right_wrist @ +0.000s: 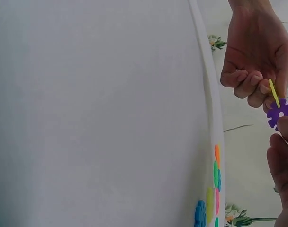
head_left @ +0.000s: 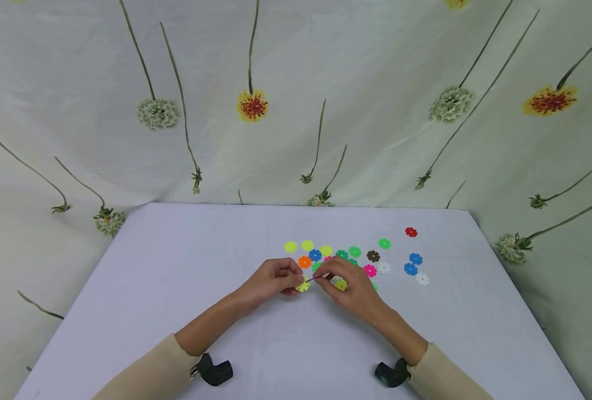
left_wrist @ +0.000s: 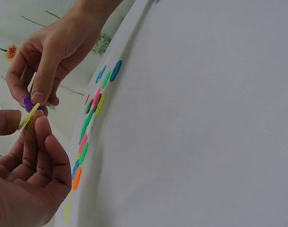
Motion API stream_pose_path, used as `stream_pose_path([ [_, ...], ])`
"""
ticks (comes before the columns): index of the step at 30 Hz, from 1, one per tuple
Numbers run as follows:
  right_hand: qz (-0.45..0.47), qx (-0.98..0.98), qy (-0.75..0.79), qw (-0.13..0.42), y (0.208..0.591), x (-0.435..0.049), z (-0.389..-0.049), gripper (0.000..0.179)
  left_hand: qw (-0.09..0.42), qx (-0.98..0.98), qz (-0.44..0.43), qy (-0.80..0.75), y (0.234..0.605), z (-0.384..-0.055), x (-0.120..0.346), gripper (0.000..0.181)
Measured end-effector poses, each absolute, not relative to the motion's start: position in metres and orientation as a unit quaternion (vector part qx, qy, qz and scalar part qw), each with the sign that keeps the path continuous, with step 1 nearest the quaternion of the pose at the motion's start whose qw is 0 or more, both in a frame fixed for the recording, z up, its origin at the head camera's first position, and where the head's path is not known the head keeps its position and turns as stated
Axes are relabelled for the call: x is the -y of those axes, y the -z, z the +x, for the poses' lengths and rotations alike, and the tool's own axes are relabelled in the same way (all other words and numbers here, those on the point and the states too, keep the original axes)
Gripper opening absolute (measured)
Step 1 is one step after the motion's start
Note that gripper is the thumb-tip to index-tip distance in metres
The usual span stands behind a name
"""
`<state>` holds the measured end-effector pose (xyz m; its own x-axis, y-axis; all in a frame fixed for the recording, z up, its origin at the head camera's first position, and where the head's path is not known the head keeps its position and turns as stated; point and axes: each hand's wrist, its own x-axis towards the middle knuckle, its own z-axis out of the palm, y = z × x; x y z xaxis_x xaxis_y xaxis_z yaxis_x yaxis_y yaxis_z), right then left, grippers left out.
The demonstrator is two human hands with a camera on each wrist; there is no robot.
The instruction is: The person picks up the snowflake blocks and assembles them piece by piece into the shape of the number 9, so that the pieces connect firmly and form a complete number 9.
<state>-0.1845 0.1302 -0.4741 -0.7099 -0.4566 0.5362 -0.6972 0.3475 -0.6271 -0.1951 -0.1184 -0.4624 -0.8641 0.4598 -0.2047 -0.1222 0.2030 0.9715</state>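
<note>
My left hand (head_left: 277,279) pinches a yellow notched disc (head_left: 303,286) between thumb and fingers above the table. A purple notched disc (right_wrist: 279,112), round with a small centre hole, is pinched by my right hand (head_left: 352,287). The two discs meet at their edges, set crosswise to each other. From the left wrist side, the yellow disc (left_wrist: 29,116) appears nearly edge-on against the purple disc (left_wrist: 27,103). Fingertips cover part of both discs.
Several loose notched discs lie beyond the hands, among them an orange disc (head_left: 304,261), a brown disc (head_left: 373,256) and a red disc (head_left: 411,232). They rest on a white-covered table (head_left: 201,244). Behind it hangs a flower-printed cloth (head_left: 366,72).
</note>
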Motion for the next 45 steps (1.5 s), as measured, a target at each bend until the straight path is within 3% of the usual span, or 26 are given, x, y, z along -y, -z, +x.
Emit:
stream_pose_path([
  [6, 0.384, 0.796, -0.436, 0.17, 0.473, -0.13, -0.183, 0.03, 0.252, -0.725, 0.112, -0.632, 0.459, -0.194, 0.122, 0.026],
  [12, 0.432, 0.764, -0.446, 0.176, 0.475, -0.127, -0.183, 0.037, 0.314, -0.694, 0.106, -0.639, 0.459, -0.192, 0.123, 0.025],
  [20, 0.433, 0.782, -0.415, 0.168, 0.474, -0.123, -0.183, 0.03, 0.336, -0.669, 0.096, -0.656, 0.465, -0.191, 0.13, 0.015],
  [25, 0.38, 0.823, -0.404, 0.123, 0.471, -0.122, -0.191, 0.02, 0.321, -0.681, 0.089, -0.652, 0.466, -0.189, 0.136, 0.011],
  [36, 0.298, 0.91, -0.289, -0.015, 0.463, -0.11, -0.238, 0.027, 0.307, -0.697, 0.082, -0.643, 0.466, -0.184, 0.151, 0.012],
  [45, 0.278, 0.929, -0.245, -0.026, 0.464, -0.077, -0.275, 0.033, 0.29, -0.709, 0.082, -0.637, 0.465, -0.18, 0.163, 0.012],
])
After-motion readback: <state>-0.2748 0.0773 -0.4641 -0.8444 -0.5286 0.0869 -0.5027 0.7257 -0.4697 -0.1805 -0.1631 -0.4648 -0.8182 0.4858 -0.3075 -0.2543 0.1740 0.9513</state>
